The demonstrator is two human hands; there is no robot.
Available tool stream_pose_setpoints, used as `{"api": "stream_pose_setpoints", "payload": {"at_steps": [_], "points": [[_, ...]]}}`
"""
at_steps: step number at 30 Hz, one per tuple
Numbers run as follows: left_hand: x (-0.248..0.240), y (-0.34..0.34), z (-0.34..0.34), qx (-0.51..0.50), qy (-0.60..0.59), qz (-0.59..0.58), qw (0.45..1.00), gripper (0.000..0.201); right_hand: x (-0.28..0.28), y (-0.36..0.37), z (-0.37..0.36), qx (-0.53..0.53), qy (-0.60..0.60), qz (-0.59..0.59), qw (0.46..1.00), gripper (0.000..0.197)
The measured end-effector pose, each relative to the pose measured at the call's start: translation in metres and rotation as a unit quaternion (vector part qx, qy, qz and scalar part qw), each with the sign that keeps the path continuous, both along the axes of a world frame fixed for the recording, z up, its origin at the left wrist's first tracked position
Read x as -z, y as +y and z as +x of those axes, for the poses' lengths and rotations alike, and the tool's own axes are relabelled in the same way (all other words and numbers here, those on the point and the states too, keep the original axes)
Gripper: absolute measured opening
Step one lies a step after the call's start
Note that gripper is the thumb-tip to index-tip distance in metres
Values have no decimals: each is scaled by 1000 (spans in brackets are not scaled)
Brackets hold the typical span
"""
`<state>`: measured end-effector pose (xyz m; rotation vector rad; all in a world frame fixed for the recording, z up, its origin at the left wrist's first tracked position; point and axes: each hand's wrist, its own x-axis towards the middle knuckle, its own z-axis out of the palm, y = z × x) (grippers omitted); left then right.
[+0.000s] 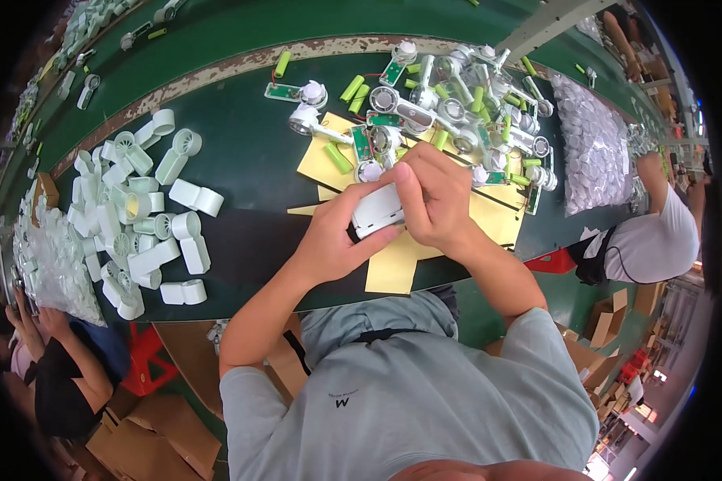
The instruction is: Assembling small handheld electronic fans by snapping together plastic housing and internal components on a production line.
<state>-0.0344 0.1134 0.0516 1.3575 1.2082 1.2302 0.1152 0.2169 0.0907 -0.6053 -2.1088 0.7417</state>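
Observation:
Over the near edge of the workbench, my left hand is closed around a white plastic fan casing. From the other side my right hand grips the same casing, its thumb pressed along the top. Fingers cover much of the piece, and what is inside it cannot be seen. Yellow sheets lie beneath my hands. Just beyond them is a heap of small fan assemblies with green circuit boards, red wires and green battery cells.
Loose pale casings are piled on the left of the green workbench, beside a clear bag of parts. Another full plastic bag stands to the right. A conveyor runs behind the bench. Other people sit at both sides, with cardboard boxes below.

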Motion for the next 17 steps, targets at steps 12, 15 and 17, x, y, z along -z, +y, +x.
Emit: {"api": "stream_pose_setpoints", "payload": {"at_steps": [12,15,17], "points": [[0,1,-6,-44,12,56,997,41,-8,2,-1,-33,20,-222,974,45],[0,-1,-14,-5,-107,-23,994,36,-6,1,9,-43,58,-361,930,51],[2,-2,-18,21,-175,-71,982,37,-7,1,12,-46,14,-272,961,52]]}}
